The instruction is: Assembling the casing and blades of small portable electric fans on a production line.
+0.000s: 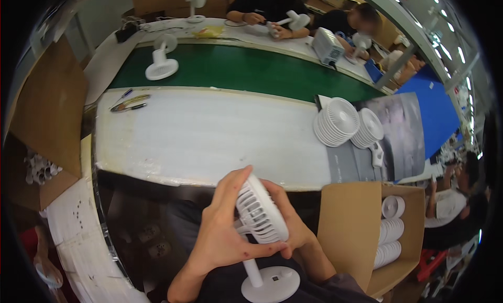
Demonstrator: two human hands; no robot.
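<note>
A white desk fan [262,211] is held at its caged head between my two hands, over my lap. Its thin stem runs down to a round white base [271,285] with a small knob and a dark square on it. My left hand [222,229] wraps the left and lower side of the cage, thumb along the bottom edge. Around the cage's right side curls my right hand [293,224], its fingers partly hidden behind the head. Slatted vents show on the side of the cage facing left.
Stacked white fan grilles [338,122] stand on the table's right over a grey printed sheet. Pliers [131,105] and a pen lie at the left. A white fan [161,67] stands on the green belt [225,67]. An open carton [348,224] with white round parts is at my right. People sit across.
</note>
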